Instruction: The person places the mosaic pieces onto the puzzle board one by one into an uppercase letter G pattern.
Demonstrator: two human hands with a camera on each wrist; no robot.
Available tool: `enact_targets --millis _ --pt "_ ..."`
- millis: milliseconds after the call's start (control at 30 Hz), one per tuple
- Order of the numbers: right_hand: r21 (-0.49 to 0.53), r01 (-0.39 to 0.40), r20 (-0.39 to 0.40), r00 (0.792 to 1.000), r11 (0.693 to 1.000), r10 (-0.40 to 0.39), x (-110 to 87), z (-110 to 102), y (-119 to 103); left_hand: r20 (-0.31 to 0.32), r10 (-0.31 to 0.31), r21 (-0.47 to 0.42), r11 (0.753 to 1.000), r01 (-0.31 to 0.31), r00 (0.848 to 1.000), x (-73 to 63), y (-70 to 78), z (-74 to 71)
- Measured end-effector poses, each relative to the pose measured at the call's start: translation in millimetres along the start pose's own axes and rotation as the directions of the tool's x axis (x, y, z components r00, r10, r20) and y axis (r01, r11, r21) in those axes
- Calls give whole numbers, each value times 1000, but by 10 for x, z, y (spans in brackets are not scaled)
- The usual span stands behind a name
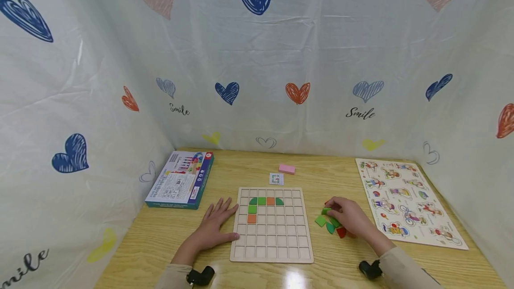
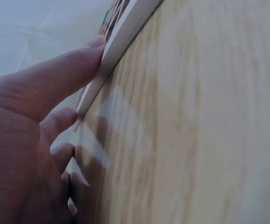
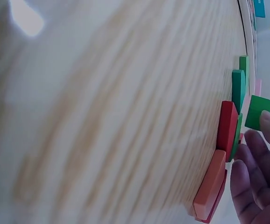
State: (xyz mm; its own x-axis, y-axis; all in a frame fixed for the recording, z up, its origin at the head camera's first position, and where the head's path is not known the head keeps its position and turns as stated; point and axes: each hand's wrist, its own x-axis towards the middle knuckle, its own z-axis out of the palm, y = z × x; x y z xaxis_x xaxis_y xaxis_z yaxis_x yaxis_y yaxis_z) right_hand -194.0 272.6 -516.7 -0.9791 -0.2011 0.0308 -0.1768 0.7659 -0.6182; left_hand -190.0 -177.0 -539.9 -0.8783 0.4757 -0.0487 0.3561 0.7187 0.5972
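A square wooden grid board [image 1: 277, 253] lies in the middle of the table. In its upper left cells sit several green and orange tiles, among them an orange square [image 1: 251, 218]. My left hand [image 1: 214, 229] lies on the table with fingers spread, thumb and index fingertip touching the board's left edge. Between thumb and fingers, my right hand [image 1: 351, 217] pinches a green square tile [image 3: 259, 112], held just over a loose pile right of the board. That pile has a lighter green square [image 1: 320, 220], a teal rounded piece [image 3: 238, 88], a red piece [image 3: 226, 123] and an orange piece [image 3: 209, 186].
Behind the board lie a small patterned card [image 1: 276, 179] and a pink block [image 1: 287, 169]. A flat printed box [image 1: 172, 186] stands at the back left. On the right is a puzzle board [image 1: 409, 204] with cartoon figures. A heart-print curtain [image 1: 265, 57] surrounds the table.
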Motion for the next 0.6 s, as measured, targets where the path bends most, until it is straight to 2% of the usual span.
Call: enact_targets --millis 133,367,600 --pt "23 6 -8 1000 1000 -5 4 -7 -7 0 1 -1 1000 -1 1000 -4 8 -2" --pt "60 60 -50 997 996 -57 19 24 -30 -2 6 -17 1000 -6 1000 -13 26 -10" --pt "150 58 -9 998 987 -57 27 88 -94 1 0 -12 1000 0 1000 -2 13 2"
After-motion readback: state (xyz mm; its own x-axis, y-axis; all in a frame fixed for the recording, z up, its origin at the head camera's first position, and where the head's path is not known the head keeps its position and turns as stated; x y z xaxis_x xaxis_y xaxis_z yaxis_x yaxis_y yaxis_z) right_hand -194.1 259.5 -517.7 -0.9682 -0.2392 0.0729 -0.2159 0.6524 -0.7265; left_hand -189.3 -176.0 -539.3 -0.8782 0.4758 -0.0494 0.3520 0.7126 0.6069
